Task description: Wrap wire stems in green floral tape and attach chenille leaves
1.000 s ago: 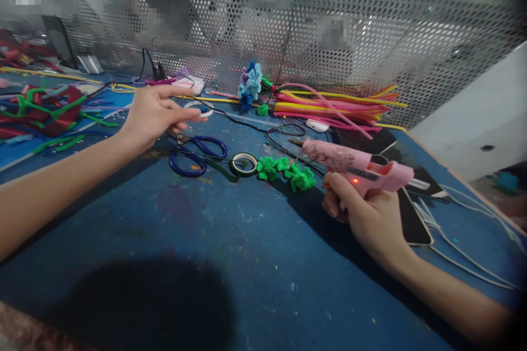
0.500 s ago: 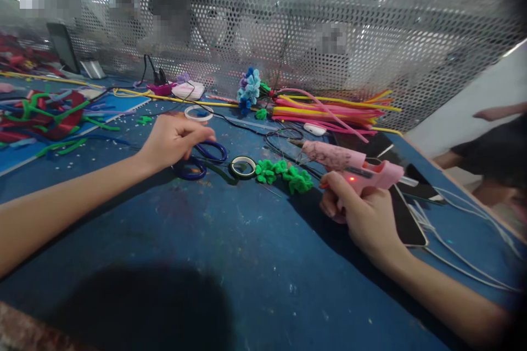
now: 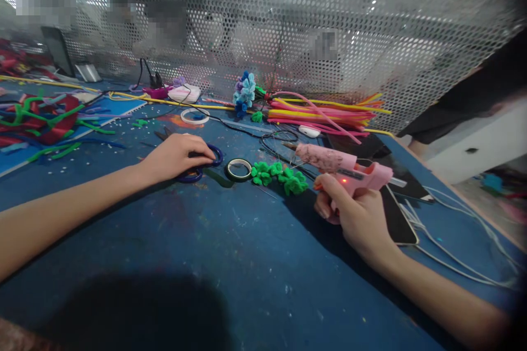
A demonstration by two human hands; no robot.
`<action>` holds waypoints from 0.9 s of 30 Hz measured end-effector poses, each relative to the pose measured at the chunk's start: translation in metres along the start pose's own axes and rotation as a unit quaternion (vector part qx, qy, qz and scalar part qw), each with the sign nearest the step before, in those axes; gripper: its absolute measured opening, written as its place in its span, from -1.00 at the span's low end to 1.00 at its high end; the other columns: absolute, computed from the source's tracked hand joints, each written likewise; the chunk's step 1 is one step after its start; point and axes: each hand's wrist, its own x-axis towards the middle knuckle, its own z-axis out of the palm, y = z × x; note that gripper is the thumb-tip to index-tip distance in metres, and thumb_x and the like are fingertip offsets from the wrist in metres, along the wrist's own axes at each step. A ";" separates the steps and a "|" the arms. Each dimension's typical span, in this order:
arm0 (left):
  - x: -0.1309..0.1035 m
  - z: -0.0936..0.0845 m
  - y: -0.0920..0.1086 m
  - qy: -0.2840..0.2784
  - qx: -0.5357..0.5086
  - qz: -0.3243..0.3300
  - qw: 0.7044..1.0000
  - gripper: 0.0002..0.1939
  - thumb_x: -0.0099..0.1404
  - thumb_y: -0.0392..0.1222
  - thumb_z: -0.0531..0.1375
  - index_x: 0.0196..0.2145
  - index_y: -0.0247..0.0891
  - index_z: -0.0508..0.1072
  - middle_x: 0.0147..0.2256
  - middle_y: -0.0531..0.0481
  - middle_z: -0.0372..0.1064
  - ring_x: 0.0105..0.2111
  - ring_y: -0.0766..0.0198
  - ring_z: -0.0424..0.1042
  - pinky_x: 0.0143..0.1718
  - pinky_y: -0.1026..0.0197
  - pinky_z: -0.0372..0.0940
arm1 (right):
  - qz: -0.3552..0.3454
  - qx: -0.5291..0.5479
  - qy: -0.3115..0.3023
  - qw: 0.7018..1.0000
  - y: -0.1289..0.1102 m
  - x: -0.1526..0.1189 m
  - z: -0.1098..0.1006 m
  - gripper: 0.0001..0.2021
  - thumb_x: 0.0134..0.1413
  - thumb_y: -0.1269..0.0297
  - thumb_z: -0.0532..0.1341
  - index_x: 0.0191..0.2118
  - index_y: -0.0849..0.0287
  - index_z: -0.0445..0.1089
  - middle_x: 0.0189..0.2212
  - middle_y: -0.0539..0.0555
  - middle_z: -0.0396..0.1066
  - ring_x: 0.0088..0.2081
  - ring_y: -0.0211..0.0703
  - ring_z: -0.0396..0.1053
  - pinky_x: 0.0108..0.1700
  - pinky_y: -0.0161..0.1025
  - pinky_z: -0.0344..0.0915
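Note:
My left hand is closed over the blue-handled scissors, its thumb and fingertips at the handle loops. The dark blades poke out behind the knuckles, lying on the blue table. A pink hot glue gun is gripped in my right hand, nozzle pointing left and a red light glowing on its side. Below and left of the nozzle lie fuzzy green pipe-cleaner pieces. Beside them, a roll of dark green tape rests between the two hands.
A bundle of pink and yellow pipe cleaners and a blue fuzzy flower lie along the perforated metal panel. A white ring sits behind my left hand. White cables and a dark tablet lie right; another person stands beyond.
My left hand has come down onto the scissors, its fingers now lower on the handles. My right hand holds the glue gun much as before. The person at the right has shifted.

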 end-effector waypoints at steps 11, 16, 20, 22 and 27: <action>-0.014 0.009 0.046 -0.048 -0.018 0.122 0.991 -0.81 0.28 -0.24 0.06 -0.28 -0.24 0.47 -0.33 0.02 0.47 -0.31 0.33 0.40 -0.23 0.30 0.24 | -0.021 -0.045 -0.086 0.995 -0.007 -0.003 -0.020 -0.67 -0.02 0.00 0.15 -0.50 0.21 0.30 -0.81 -0.11 0.13 -0.74 -0.38 0.07 -0.68 -0.39 -0.02; -0.018 0.019 0.049 -0.067 0.000 0.171 0.983 -0.79 0.29 -0.27 0.03 -0.27 -0.26 0.46 -0.32 -0.02 0.45 -0.31 0.32 0.37 -0.22 0.30 0.23 | 0.017 -0.132 -0.233 0.963 -0.018 -0.011 -0.037 -0.62 0.01 -0.04 0.10 -0.52 0.21 0.28 -0.83 -0.11 0.11 -0.75 -0.40 0.01 -0.70 -0.39 -0.06; -0.018 0.021 0.048 -0.068 0.023 0.183 0.980 -0.75 0.31 -0.24 -0.02 -0.25 -0.24 0.46 -0.31 -0.04 0.43 -0.31 0.31 0.36 -0.24 0.29 0.24 | 0.030 -0.195 -0.237 0.951 -0.020 -0.011 -0.037 -0.52 0.00 -0.11 0.05 -0.68 0.19 0.19 -0.84 -0.06 0.12 -0.75 -0.39 0.02 -0.69 -0.39 -0.04; -0.019 0.021 0.047 -0.071 0.043 0.201 0.976 -0.71 0.33 -0.25 -0.06 -0.24 -0.24 0.45 -0.30 -0.06 0.42 -0.31 0.30 0.36 -0.26 0.28 0.25 | 0.052 -0.224 -0.237 0.944 -0.017 -0.011 -0.037 -0.49 -0.02 -0.13 0.05 -0.71 0.19 0.17 -0.84 -0.04 0.13 -0.74 -0.39 0.04 -0.69 -0.39 -0.04; -0.021 0.023 0.042 -0.080 0.076 0.226 0.968 -0.65 0.33 -0.32 -0.13 -0.18 -0.22 0.42 -0.24 -0.08 0.41 -0.25 0.28 0.35 -0.26 0.27 0.25 | 0.092 -0.255 -0.243 0.931 -0.010 -0.010 -0.038 -0.50 -0.02 -0.11 0.07 -0.71 0.20 0.20 -0.84 -0.03 0.14 -0.75 -0.38 0.08 -0.71 -0.41 -0.05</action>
